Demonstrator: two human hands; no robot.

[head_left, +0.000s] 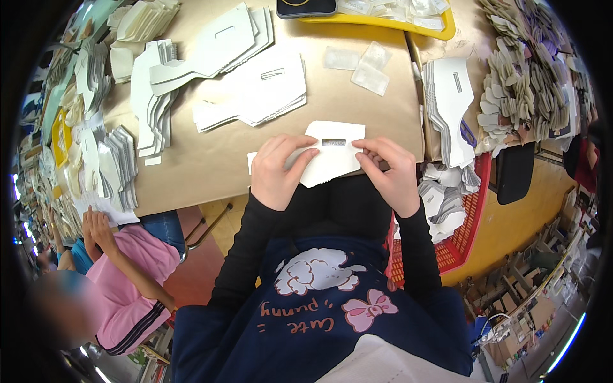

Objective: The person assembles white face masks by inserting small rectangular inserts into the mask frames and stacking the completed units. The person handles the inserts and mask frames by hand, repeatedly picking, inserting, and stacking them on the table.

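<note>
My left hand [276,171] and my right hand [387,171] both grip a flat white die-cut card piece [333,165] at the near edge of a brown paper-covered table [211,159]. The piece has a small slot near its top [333,142], with something clear in it. My left fingers press its left side; my right fingertips pinch beside the slot. My sleeves are black.
Stacks of white die-cut card [255,89] lie across the table, more at the left [153,96]. Clear small pouches [364,67] lie beyond, near a yellow tray [389,19]. A red basket [460,223] holds pieces at right. A person in pink [128,268] sits at left.
</note>
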